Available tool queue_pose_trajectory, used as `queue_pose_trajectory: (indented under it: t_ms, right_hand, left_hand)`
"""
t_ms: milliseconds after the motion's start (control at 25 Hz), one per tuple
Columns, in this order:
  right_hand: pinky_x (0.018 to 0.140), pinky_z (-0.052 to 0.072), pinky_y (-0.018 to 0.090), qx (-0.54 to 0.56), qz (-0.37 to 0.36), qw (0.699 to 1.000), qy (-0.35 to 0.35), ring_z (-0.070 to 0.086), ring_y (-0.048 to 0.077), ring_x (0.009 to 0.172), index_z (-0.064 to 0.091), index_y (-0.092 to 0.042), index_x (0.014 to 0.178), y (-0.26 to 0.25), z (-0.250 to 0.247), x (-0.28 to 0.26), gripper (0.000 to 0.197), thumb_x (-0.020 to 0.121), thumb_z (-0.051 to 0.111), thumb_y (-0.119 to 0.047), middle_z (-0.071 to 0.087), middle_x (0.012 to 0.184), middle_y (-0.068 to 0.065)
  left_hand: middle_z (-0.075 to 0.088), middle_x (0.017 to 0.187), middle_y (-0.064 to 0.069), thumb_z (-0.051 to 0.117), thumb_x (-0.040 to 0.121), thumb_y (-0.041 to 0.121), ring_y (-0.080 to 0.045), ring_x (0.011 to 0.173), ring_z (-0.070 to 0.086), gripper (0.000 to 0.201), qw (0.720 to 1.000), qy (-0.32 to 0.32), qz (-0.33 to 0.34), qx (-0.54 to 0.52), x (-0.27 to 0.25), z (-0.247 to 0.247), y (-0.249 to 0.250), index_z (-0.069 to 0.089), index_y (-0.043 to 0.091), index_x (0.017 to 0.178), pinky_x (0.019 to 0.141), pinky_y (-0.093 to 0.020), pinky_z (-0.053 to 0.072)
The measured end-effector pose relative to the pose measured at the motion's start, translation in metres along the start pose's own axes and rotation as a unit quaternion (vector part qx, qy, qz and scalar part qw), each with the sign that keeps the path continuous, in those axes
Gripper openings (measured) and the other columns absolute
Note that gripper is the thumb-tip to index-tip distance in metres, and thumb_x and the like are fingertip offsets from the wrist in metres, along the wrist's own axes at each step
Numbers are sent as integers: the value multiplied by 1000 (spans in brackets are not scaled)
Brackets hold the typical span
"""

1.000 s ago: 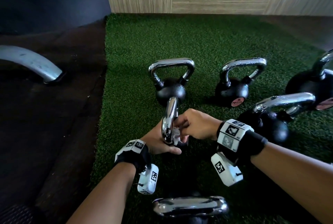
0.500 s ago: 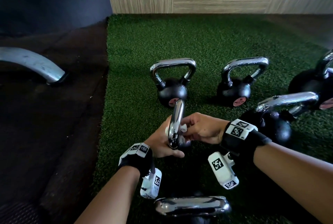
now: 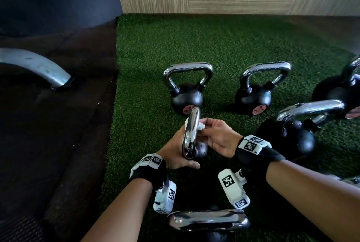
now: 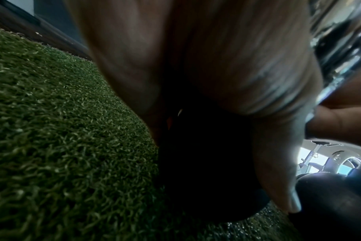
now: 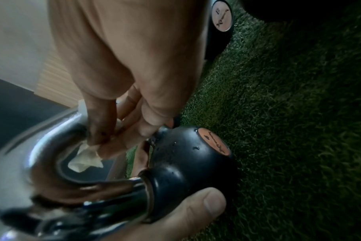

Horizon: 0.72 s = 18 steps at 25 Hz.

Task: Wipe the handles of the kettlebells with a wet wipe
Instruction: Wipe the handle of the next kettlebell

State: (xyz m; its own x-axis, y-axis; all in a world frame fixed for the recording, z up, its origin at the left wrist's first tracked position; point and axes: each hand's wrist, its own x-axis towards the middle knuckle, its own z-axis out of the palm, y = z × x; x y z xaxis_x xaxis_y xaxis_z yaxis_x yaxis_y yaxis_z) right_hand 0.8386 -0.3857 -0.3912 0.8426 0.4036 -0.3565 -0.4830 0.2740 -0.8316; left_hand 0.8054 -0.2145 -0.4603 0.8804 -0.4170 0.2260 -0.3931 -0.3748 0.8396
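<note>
A small black kettlebell is tilted on the green turf. Its chrome handle shows edge-on in the head view. My left hand grips it where handle meets body, thumb lying across the near side. My right hand pinches a crumpled white wet wipe against the handle's far upper part. In the right wrist view the wipe sits inside the handle loop under my fingertips. The left wrist view shows mostly my palm and the dark body.
Several other chrome-handled kettlebells stand on the turf: two behind, a larger one to the right, one handle close below. A curved metal bar lies on dark flooring at left. A wood-panel wall stands behind.
My right hand has slid the wipe up the handle, from near its base toward the far upper part. The left hand keeps its grip.
</note>
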Motion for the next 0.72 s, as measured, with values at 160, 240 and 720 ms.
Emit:
queue_pose_trajectory:
  t_ms: [160,240,720]
  right_hand:
    - [54,60,27,-72,-78,992,69,71,19,56,61,-1,84,1,3,6,24,83,62,23,69,71,13]
    - [54,59,25,-107,-103,985,88,71,18,56,61,-4,80,-4,1,8,23,82,67,19,71,69,10]
    - [43,49,20,-346,-133,888,272,68,16,43,64,-19,53,-5,3,29,23,74,75,-15,70,52,8]
  left_hand:
    - [41,152,5,99,52,16,-7,143,38,120,1000,1,15,6,2,1,-2,32,19,151,117,-22,31]
    - [52,139,16,98,54,9,8,129,48,124,1000,-9,9,-23,2,0,-1,25,27,154,107,-8,35]
    - [47,142,0,100,51,6,5,127,46,122,998,15,-62,-1,-2,1,1,29,3,151,106,-8,33]
